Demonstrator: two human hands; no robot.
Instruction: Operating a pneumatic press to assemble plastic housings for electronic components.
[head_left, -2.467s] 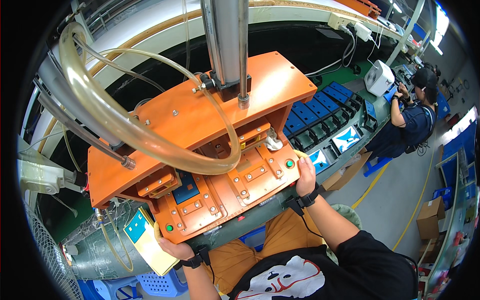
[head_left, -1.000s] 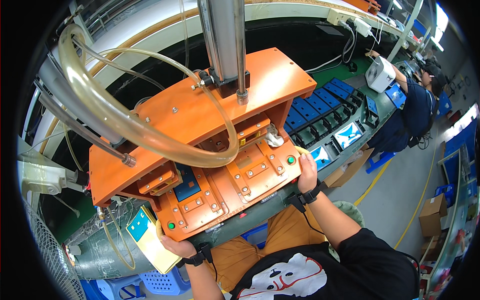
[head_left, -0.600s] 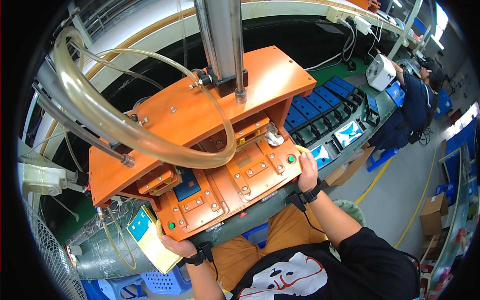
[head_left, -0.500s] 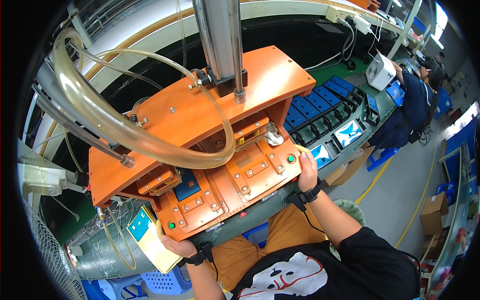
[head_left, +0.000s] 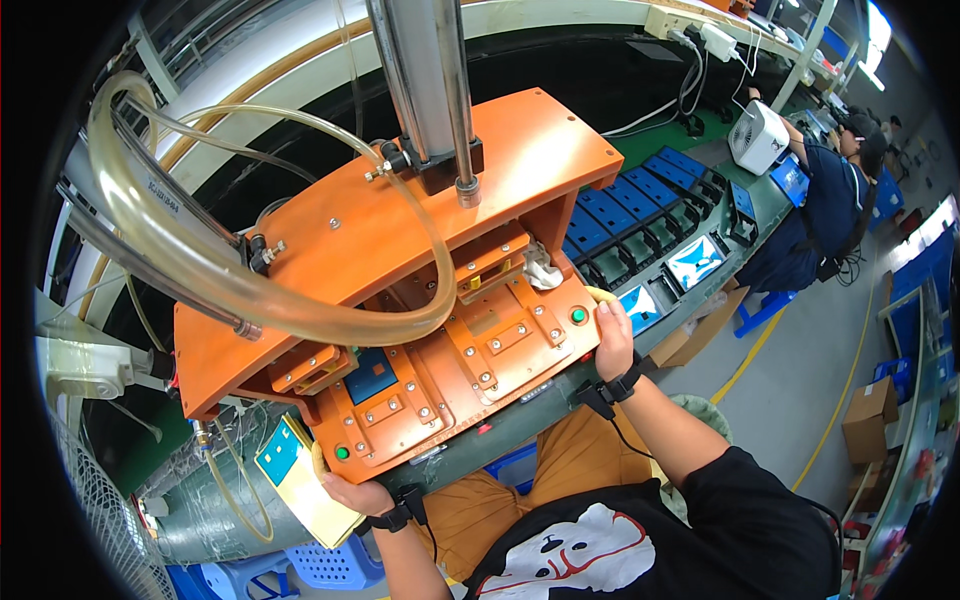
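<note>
An orange pneumatic press [head_left: 330, 240] fills the middle, its flat orange base [head_left: 500, 385] toward me. My left hand [head_left: 352, 490] is wrapped round the base's front left corner, beside a green button [head_left: 342, 453]. At the right corner my right hand [head_left: 614, 340] holds the edge, close to a second green button [head_left: 578, 315]. Yellow covers show on fingers of both hands; the fingertips under or behind the edge are hidden. A blue panel [head_left: 372, 375] lies in the base's left fixture, partly under the upper tooling. A crumpled white cloth [head_left: 541, 268] sits at the press's right side.
A thick clear hose [head_left: 260, 310] loops before the press. Yellow sheets with a blue piece [head_left: 305, 490] lie left of it. Several blue panels in black frames [head_left: 640, 200] line the bench at right, near a white fan [head_left: 760, 140]. A co-worker [head_left: 825, 200] sits beyond.
The view has shifted slightly, so the press's upper part appears a little further left. Both hands stay at the base's corners.
</note>
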